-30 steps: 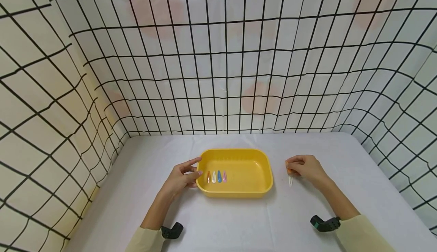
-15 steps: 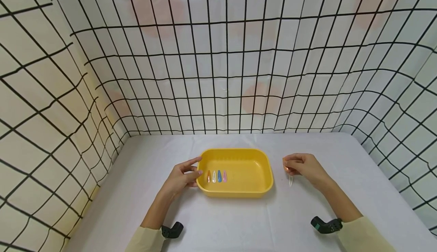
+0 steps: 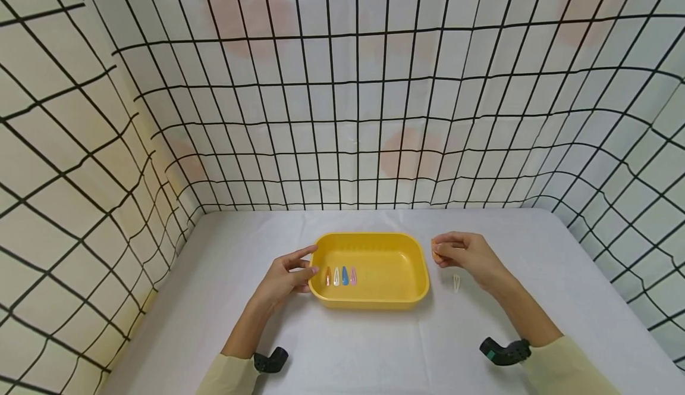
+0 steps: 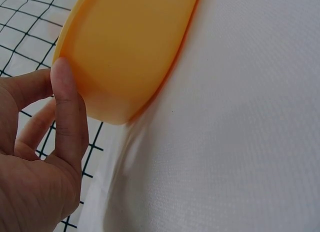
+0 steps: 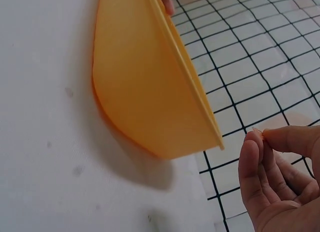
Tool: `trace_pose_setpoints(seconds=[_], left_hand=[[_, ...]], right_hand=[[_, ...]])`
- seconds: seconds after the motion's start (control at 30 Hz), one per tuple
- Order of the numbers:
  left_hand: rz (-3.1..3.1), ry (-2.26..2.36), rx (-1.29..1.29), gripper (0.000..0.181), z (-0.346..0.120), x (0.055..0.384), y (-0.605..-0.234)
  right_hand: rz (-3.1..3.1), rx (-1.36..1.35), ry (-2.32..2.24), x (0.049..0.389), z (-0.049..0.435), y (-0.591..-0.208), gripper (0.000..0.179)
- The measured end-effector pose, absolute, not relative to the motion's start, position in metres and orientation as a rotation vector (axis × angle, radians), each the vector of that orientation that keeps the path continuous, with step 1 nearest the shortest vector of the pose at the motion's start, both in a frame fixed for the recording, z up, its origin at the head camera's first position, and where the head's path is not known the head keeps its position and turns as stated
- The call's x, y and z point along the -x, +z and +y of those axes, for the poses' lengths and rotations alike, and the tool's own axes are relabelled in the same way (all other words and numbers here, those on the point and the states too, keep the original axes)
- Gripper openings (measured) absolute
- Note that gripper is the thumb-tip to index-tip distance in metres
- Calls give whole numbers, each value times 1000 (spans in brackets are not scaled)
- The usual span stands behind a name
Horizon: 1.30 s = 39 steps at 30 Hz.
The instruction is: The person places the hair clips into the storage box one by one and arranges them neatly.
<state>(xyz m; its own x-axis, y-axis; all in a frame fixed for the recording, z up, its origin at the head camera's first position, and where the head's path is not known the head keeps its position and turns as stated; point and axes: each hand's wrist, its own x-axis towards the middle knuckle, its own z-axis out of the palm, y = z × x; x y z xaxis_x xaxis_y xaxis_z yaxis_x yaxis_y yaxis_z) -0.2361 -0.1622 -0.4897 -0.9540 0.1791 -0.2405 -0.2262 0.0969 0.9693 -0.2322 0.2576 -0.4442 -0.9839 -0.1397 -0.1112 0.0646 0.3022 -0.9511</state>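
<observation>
A yellow tray (image 3: 374,304) sits on the table. Inside, toward its left end, lie snap hair clips in a row: an orange clip (image 3: 328,276), a white clip (image 3: 336,276), a blue clip (image 3: 345,276) and a pink clip (image 3: 353,276). My left hand (image 3: 287,275) grips the tray's left rim, thumb and fingertips at the edge, as the left wrist view also shows. Just right of the tray, my right hand (image 3: 467,255) pinches an orange hair clip (image 3: 434,251), mostly covered by the fingertips. A second white hair clip (image 3: 456,283) lies on the table below that hand.
White cloth covers the table (image 3: 364,347). Black grid netting (image 3: 353,103) over pale sheets rises behind and at both sides. A black wrist device (image 3: 271,360) is on the left wrist, another black device (image 3: 505,351) on the right.
My right hand has lifted away from the white clip on the table and moved left and up toward the tray with the orange hair clip. The left hand stays at the rim.
</observation>
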Motion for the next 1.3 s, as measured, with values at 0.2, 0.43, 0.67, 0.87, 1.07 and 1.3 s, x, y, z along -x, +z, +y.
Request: trace_pose_setpoints(seconds=[0.2,0.43,0.67,0.87,1.07,1.3], left_hand=[[2086,1926,53,58,-162,235,-489],[2082,1926,58,58,-162,236,-489],[2081,1932,56,59,-163,236,-490],[2070,1932,48,59,-163,237,-490],[2076,1931,49,58,-162,237,-490],[2085,1931,38,58,-162,238,-491]], right_hand=[[2366,88,-1781,233,243,-440,43],[2337,124,-1762,236,224,-439,41],[2296,181,-1773,242,202,-439,41],[2229,203,-1801,247,178,-445,39],[2256,154,-1779,250,153,-453,33],[2299,90,-1726,255,130,-463,21]])
